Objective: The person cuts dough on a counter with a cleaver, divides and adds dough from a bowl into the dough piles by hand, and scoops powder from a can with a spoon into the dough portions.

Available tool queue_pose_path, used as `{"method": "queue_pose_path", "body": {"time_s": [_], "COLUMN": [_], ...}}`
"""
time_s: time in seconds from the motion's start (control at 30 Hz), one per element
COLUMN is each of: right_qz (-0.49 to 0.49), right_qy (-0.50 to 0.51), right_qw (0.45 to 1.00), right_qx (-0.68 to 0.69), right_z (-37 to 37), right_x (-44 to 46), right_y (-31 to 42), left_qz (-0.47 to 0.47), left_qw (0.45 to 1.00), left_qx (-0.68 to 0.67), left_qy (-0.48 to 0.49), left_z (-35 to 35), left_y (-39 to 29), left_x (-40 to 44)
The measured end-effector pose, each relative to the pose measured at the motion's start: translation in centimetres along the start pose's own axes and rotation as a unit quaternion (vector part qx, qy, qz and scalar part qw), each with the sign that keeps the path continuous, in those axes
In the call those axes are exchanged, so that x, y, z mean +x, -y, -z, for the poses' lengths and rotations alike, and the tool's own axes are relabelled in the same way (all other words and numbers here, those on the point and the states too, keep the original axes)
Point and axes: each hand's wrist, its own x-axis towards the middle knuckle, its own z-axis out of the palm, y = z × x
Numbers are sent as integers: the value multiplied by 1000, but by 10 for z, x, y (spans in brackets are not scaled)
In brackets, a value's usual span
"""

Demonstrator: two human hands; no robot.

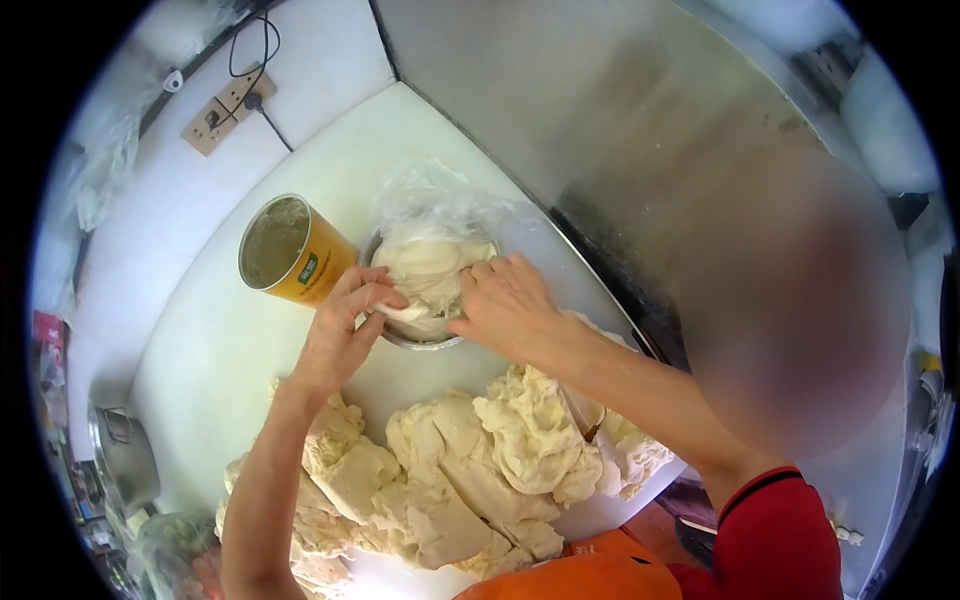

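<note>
A round metal bowl [430,345] stands on the white worktop with pale, smooth dough [425,265] in it. Clear plastic film [440,195] lies crumpled over its far side. My left hand [350,312] pinches a fold of this dough at the bowl's left edge, thumb against fingers. At the right edge, my right hand [508,305] has its fingers curled into the dough, the fingertips partly hidden. Nearer my body spread large rough lumps of yellowish dough [450,470], under and between my forearms.
Left of the bowl is a yellow tin [325,262], its mouth facing up. A white worktop [220,370] runs along the wall, which carries power sockets [228,108] with cables. A stained metal panel [560,110] rises at the right. One metal pot [128,455] stands far left.
</note>
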Motion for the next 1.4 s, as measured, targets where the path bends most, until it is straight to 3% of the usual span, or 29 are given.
{"method": "queue_pose_path", "body": {"time_s": [0.17,0.27,0.67,0.87,0.97,1.07,1.17,1.4], "right_qz": [-25,-11,-126,-134,-148,-113,-73,-134], "right_qy": [153,168,-6,16,-67,11,1,83], "right_qw": [988,985,991,990,983,977,982,929], "right_qx": [-2,-42,-52,46,81,181,171,335], "right_z": [23,24,-30,-8,-19,7,-4,-2], "right_x": [27,38,63,60,61,60,62,56], "right_y": [5,11,11,6,-4,-14,-18,-12], "left_qz": [-21,-54,-92,-60,-67,-50,-26,-40], "left_qw": [997,995,983,957,951,962,967,961], "left_qx": [67,80,155,276,288,262,248,260], "left_qy": [24,-12,-47,-64,-86,-62,-52,-88], "left_z": [5,-6,-23,-39,-38,-30,-33,-46], "left_y": [1,-4,-7,-16,-13,-16,-12,0], "left_x": [-9,-7,-12,-6,3,2,-4,-18]}}
